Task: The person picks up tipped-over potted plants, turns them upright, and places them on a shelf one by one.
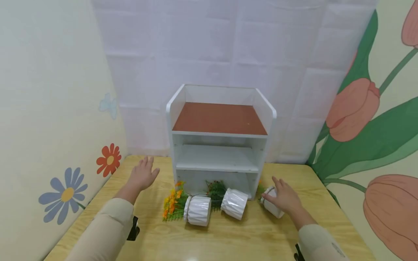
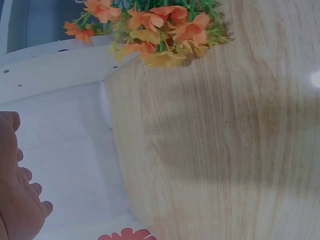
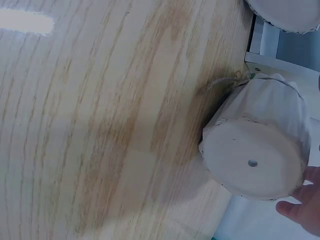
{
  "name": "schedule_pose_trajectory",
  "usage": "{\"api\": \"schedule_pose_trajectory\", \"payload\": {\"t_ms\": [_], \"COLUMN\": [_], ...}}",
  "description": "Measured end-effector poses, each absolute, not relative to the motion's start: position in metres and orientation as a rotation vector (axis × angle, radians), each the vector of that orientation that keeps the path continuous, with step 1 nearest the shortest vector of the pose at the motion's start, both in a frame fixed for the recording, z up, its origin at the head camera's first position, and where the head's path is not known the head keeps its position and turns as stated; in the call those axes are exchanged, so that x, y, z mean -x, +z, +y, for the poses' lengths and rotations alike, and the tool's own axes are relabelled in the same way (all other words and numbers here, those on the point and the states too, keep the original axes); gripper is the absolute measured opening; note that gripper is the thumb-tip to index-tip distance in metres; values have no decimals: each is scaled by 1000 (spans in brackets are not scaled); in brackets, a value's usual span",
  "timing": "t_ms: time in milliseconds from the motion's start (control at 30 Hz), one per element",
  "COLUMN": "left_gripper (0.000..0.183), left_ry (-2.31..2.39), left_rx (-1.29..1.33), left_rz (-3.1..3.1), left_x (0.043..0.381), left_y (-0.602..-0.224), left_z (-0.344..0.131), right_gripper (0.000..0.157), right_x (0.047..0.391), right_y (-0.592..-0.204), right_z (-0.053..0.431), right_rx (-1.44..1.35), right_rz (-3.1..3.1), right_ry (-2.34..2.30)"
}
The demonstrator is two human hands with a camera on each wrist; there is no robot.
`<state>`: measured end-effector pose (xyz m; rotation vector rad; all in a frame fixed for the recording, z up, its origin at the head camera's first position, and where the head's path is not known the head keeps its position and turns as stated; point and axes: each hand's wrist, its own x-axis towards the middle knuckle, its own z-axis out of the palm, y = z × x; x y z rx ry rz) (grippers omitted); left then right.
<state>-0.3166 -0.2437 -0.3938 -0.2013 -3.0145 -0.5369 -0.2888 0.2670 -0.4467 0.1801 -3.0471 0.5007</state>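
Note:
Three white wrapped flower pots lie on their sides before a small white shelf unit. The left pot has orange and yellow flowers; dark greenery comes from the middle pot. Over the right pot is my right hand, fingers extended. In the right wrist view that pot's base shows a small hole, with fingertips beside its edge; contact is unclear. My left hand hovers left of the shelf unit, fingers straight, holding nothing.
The wooden table runs up to a white cloth backdrop. Painted walls flank it, with flowers at left and tulips at right. The shelf unit has a brown top board between raised sides and compartments below.

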Motion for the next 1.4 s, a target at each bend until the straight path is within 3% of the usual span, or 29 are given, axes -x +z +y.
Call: {"api": "schedule_pose_trajectory", "payload": {"t_ms": [567,1400], "left_gripper": [67,71], "left_ry": [-830,-1346], "left_rx": [277,244], "left_rz": [-2891,-2690], "left_x": [325,327], "left_y": [-366,-295], "left_z": [-241,-219], "right_gripper": [99,101], "right_x": [285,286], "right_y": [-456,-466], "right_z": [266,265], "right_rx": [-146,-103], "right_rz": [-3052,-3011], "right_ry": [437,389]}}
